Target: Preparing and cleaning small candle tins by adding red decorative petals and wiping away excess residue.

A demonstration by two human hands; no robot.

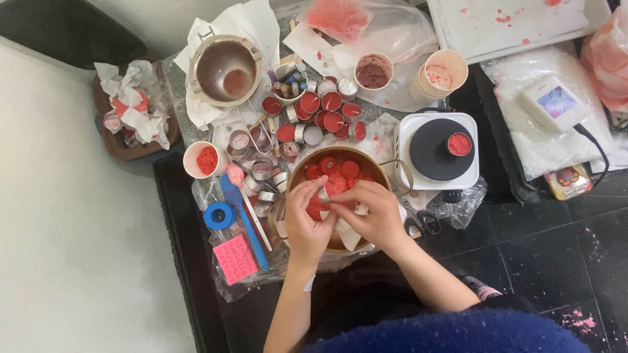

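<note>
Both my hands meet over a round metal bowl (373, 165) that holds several red wax discs (339, 171). My left hand (305, 219) and my right hand (367, 210) pinch together on one small metal tealight cup (324, 193) with red wax, held between the fingertips above the bowl. A white paper piece (347, 234) lies under my right hand at the bowl's near rim.
Behind the bowl stand several small tins of red wax (330, 112), a steel pot (224, 70) and two paper cups (373, 70). A white hotplate (437, 150) with a red tin sits at right. Blue tape (218, 215), a pink pad (235, 259) and scissors (422, 223) lie nearby.
</note>
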